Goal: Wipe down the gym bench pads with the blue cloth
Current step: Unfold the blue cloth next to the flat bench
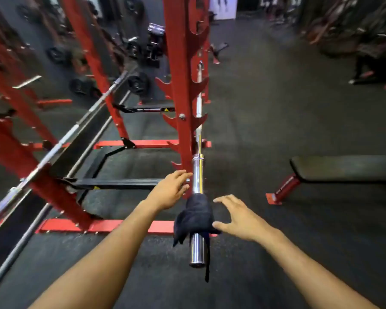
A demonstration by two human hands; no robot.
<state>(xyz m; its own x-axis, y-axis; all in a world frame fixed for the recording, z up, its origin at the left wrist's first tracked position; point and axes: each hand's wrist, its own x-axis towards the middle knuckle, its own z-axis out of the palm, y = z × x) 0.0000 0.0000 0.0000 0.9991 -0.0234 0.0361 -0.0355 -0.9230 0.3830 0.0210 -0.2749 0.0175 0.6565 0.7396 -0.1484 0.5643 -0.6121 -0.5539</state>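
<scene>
A dark blue cloth (195, 216) hangs draped over the chrome sleeve of a barbell (197, 175) that rests in a red rack. My right hand (237, 216) is spread open just right of the cloth, thumb tip close to its edge, holding nothing. My left hand (171, 190) reaches forward with fingers apart, fingertips beside the sleeve just beyond the cloth. A flat bench with a black pad (348, 168) and red legs stands to the right, well away from both hands.
The red squat rack upright (178, 85) stands right behind the barbell sleeve, with its base beam (80, 226) on the floor. More barbells (60, 141) and weight plates lie left. Dark rubber floor (265, 97) spreads ahead and right.
</scene>
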